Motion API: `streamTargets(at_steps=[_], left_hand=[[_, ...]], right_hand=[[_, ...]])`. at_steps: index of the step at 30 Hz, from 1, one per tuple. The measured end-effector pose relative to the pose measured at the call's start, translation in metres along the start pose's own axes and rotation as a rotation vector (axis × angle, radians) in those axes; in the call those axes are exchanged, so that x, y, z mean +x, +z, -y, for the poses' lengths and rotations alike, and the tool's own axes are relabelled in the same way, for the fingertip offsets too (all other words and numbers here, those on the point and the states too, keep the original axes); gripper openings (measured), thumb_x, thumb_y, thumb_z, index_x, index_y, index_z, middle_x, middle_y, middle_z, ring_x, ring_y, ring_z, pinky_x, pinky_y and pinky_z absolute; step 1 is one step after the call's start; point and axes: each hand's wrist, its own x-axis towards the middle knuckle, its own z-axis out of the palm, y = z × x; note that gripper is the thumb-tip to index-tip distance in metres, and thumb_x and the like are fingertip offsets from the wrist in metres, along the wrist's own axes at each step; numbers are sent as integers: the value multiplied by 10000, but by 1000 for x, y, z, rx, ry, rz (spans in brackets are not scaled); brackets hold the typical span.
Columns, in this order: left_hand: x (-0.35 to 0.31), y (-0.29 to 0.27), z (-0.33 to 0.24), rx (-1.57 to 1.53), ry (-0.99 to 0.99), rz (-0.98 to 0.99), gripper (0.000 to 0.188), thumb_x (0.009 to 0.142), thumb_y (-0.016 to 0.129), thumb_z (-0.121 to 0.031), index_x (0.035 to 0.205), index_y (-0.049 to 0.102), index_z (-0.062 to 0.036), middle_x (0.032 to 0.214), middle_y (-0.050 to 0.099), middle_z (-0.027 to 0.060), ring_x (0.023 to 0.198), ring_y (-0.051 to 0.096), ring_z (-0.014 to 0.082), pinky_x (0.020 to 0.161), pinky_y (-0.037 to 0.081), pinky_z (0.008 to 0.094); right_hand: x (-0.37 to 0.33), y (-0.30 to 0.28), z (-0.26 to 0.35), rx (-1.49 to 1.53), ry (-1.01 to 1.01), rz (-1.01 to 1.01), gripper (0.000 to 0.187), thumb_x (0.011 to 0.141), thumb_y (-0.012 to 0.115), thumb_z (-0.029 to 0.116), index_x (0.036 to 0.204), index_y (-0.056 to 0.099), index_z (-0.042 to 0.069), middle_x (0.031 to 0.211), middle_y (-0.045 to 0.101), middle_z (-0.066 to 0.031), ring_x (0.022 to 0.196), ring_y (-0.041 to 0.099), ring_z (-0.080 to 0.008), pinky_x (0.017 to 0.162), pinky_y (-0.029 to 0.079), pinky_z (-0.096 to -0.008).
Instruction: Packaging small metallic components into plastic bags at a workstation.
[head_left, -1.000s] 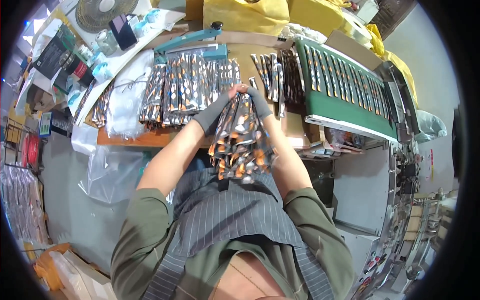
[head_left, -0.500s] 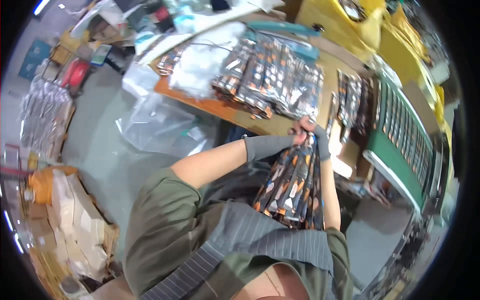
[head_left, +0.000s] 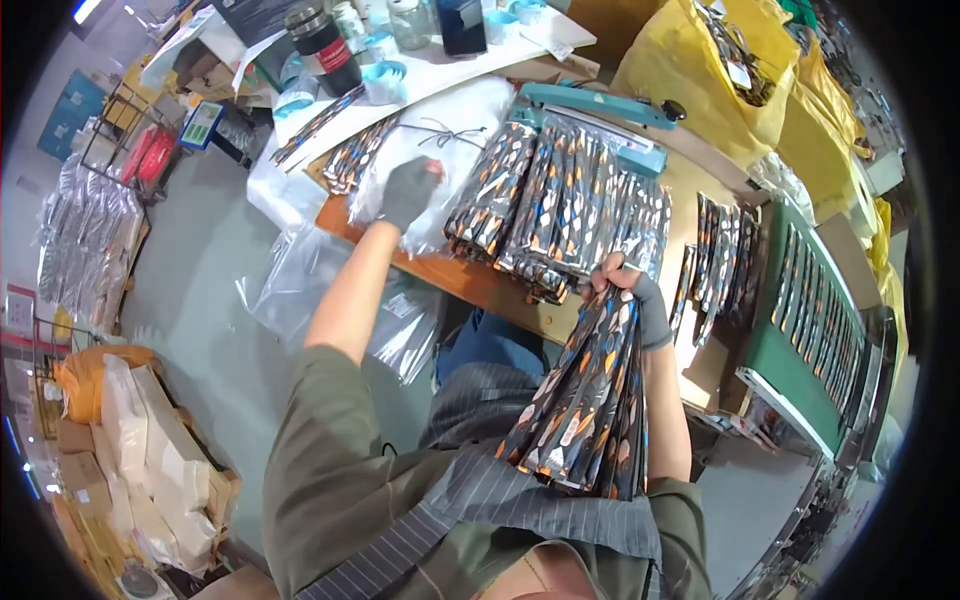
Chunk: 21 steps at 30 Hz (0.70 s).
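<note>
Just off the table's point(head_left: 480, 293) near edge, right of centre, we find a bundle of slim, glossy packets point(head_left: 580, 400), black with orange and white patterning. The right hand point(head_left: 632, 292) pinches its gathered far ends; the near ends fan out toward the striped apron point(head_left: 490, 490). Farther left, the gloved left hand point(head_left: 410, 195) lies palm down over a stack of clear plastic bags point(head_left: 465, 115); we cannot tell whether it grips one. Rows of similar packets point(head_left: 565, 190) rest on the table between the hands. We judge each packet light and fairly stiff lengthwise, the bunch heavier and its slick film apt to slide; we cannot tell how fragile the contents are. The gathered ends seem a sound hold, with a second hand best cupped around the loose, splaying middle.
</note>
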Motion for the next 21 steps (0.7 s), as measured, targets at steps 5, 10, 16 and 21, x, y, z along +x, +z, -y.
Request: streamTargets(at_steps=[5,10,16,21], left_hand=[[-40,-6,-152,-541,-298,-193,260,886,542,-218,803,643,6,662,621,44,621,565,111,586,431,268],[-91,66,-198,-372,-86,-30,242,894,535,-229,780,585,-22,634,585,45,552,517,153,523,396,340],[-36,53,-204,-900,-306,-81,301,886,539,-324,898,664,-50,684,609,27,592,554,82,507,430,239],[-34,114,-246,-532,-11,172,189,808,612,-188,716,602,-22,702,632,81,654,615,180,593,458,312]], right_hand=[[18,5,1,-208,-33,46,659,769,582,271,1326,400,-29,743,557,-62,751,555,-178,706,446,-285],[22,25,15,-383,-161,7,217,792,569,188,884,632,2,734,585,-61,731,565,-160,716,437,-271],[-43,-31,16,-127,-177,-103,442,741,560,173,1130,521,-34,734,557,-76,706,598,-230,678,502,-314],[-72,-11,53,-159,-328,-61,588,740,584,145,1279,442,-43,759,589,-86,719,590,-184,684,468,-269]])
